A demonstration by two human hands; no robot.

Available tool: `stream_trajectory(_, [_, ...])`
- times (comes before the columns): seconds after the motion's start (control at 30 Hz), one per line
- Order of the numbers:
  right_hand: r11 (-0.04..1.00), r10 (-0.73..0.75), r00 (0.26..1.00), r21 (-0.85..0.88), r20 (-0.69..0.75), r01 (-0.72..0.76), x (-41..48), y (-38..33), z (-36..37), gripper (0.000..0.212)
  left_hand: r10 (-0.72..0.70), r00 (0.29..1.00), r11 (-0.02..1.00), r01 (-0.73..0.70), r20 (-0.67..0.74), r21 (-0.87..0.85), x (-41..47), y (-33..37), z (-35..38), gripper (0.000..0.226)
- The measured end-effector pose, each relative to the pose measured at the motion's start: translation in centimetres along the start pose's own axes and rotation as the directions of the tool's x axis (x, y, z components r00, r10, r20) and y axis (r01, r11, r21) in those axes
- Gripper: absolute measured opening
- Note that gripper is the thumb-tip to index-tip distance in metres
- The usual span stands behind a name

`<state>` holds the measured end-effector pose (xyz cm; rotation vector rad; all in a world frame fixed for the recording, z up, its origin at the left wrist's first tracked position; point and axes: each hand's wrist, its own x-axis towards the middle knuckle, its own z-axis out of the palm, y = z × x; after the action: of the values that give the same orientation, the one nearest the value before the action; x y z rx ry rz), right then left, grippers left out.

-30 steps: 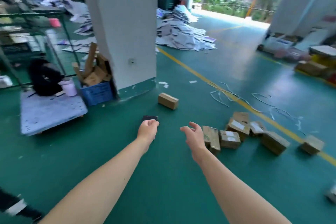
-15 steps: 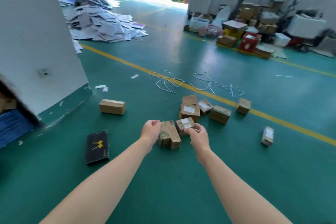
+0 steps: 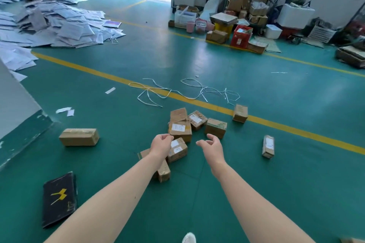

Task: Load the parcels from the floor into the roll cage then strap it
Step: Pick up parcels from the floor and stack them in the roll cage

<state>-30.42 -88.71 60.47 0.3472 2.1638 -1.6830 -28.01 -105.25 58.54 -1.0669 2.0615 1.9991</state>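
- Held left hand (image 3: 161, 144) and right hand (image 3: 212, 147) loosely curled, empty, out toward heaped small brown cardboard parcels (image 3: 180, 130).
- Judged risks: overfull grab spilling; tripping on loose white plastic straps (image 3: 187, 92) farther off.

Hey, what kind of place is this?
Most likely a parcel depot or warehouse: cardboard parcels lie scattered on a green floor with a yellow lane line, plus a heap of grey mailer bags and cartons stacked by the far wall.
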Motion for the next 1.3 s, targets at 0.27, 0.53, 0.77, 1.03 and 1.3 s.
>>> stream_trajectory(0.27, [1.0,-0.012,1.0,-0.021,-0.008,0.012,12.0,-5.4,-5.9,0.062,-0.001,0.999,1.0,0.0,0.044,0.027,8.3,6.5,9.2,0.013])
stream_trajectory(0.53, [1.0,-0.006,1.0,-0.023,0.022,0.007,24.6,-10.1,-8.6,0.062,-0.021,0.999,0.998,0.019,0.029,0.064,19.8,11.8,15.6,0.016])
stream_trajectory(0.77, [0.997,0.027,1.0,-0.071,0.014,-0.026,37.8,-15.4,-9.3,0.07,-0.057,0.998,0.997,0.056,0.038,0.047,31.7,18.7,21.0,0.03])
stream_trajectory(1.03, [0.987,-0.023,0.997,-0.157,0.069,0.033,49.7,-21.9,-8.0,0.068,-0.022,1.0,1.0,0.022,0.014,0.003,41.2,26.2,23.2,0.029])
stream_trajectory(1.3, [0.903,-0.013,0.946,-0.403,0.325,0.151,61.1,-24.7,-0.7,0.07,-0.146,0.965,0.981,0.114,-0.219,-0.154,49.8,26.3,19.3,0.026])
